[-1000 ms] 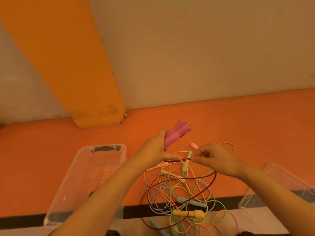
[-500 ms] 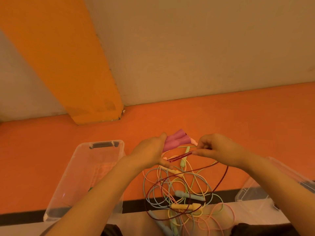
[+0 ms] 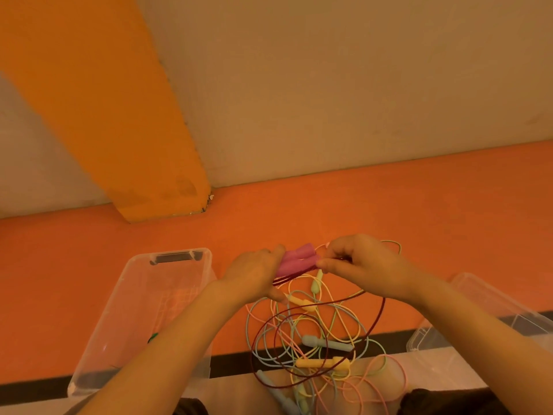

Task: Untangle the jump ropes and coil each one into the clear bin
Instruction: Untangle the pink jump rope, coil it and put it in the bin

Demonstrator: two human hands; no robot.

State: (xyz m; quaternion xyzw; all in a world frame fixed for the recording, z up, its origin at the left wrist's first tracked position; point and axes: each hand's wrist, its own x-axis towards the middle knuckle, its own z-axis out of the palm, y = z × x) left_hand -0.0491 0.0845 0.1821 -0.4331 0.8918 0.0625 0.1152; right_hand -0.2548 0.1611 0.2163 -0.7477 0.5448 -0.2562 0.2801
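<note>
Here, both hands hold the dark red jump rope.
Left hand [image 3: 254, 274] grips pink handles [image 3: 297, 260], long axis pointing up-right; right hand [image 3: 359, 262] seemingly pinches the dark red cord [image 3: 371, 322].

An orange floor [image 3: 389, 211] meets a beige wall [image 3: 329, 85] with an orange stripe [image 3: 98, 109]

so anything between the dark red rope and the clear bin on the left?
Partly. The path to the clear bin looks open, but the dark red rope loops hang into the tangled pile; whether they interlock is unclear. Left hand holds its pink handles.
</note>
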